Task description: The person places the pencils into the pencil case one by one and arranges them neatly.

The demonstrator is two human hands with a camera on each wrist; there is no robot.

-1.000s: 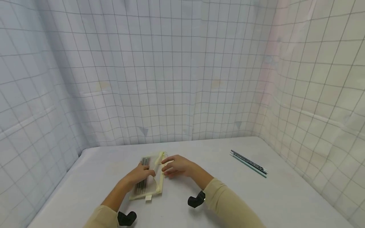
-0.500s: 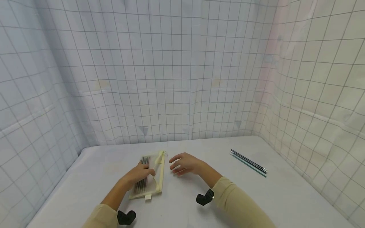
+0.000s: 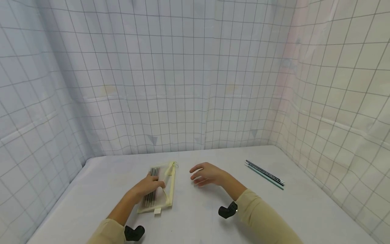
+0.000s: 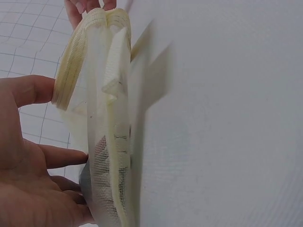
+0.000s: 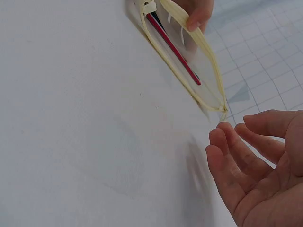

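A pale yellow, see-through mesh zip pouch [image 3: 167, 189] lies on the left half of the table, with several dark pencils [image 3: 151, 196] inside. My left hand [image 3: 147, 186] rests over it and holds its zipper edge back with the thumb. The right wrist view shows the pouch's mouth gaping, the thumb at its yellow zipper edge [image 5: 210, 49], and a red pencil [image 5: 175, 52] within. To the right of the pouch, my right hand [image 3: 208, 174] hovers over the table, fingers loosely bent and nothing in them.
Several slim pencils [image 3: 265, 173], black-patterned and teal among them, lie together at the table's right side. A small white tag [image 3: 157, 211] sticks out from the pouch's near edge. White grid-patterned curtains [image 3: 195, 84] enclose the white table [image 3: 207, 217] at the back and sides.
My right hand has moved away from the pouch's zipper edge, toward the right. My left hand and the pouch have stayed nearly in place.
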